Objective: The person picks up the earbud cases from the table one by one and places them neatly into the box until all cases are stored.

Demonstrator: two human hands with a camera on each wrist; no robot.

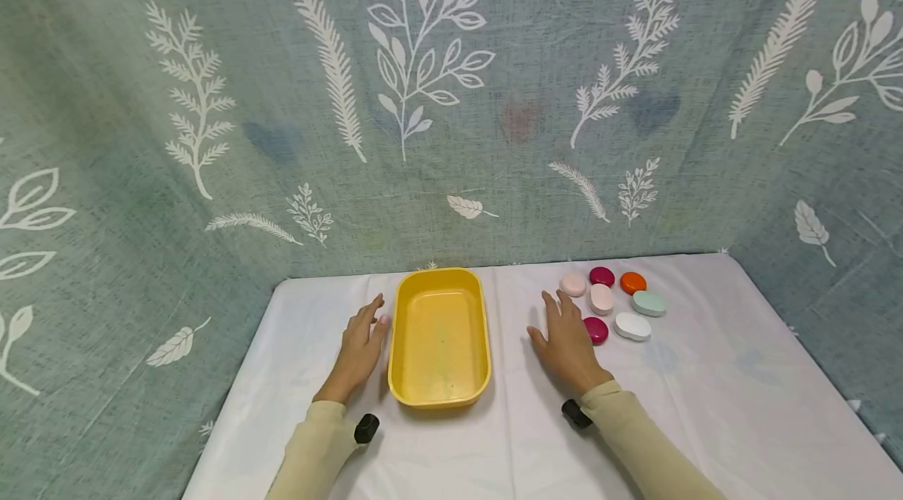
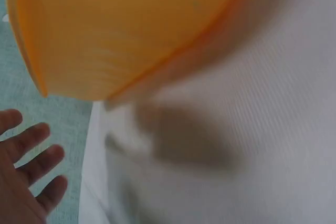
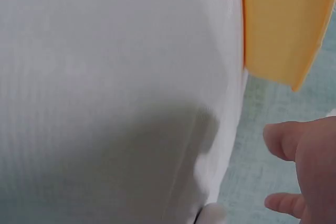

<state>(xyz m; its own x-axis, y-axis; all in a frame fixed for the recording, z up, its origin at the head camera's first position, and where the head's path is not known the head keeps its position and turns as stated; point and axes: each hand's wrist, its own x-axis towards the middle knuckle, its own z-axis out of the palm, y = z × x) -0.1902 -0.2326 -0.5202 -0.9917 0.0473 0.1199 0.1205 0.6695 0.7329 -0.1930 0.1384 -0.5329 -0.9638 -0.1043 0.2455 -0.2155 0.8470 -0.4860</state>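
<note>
A yellow rectangular plastic tub [image 1: 440, 400] stands on the table. Just off its left wall is my left hand [image 1: 361, 347], holding nothing, its fingers loosely spread; the left wrist view shows that hand's fingers [image 2: 39, 163] apart beside the tub. My right hand [image 1: 567, 345] hovers to the right of the tub with fingers extended and nothing in its grasp. Near those fingertips lie smooth oval soap-like bars: a magenta one [image 1: 596, 330] partly behind the hand, a pale pink one [image 1: 601, 298] and a white one [image 1: 632, 326].
Farther back in the same cluster are another pale pink bar [image 1: 573, 284], another magenta bar [image 1: 602, 276], an orange bar [image 1: 632, 283] and a mint green bar [image 1: 648, 303]. A white cloth [image 1: 712, 406] covers the table. Green leaf-patterned curtains [image 1: 522, 194] hang behind and at both sides.
</note>
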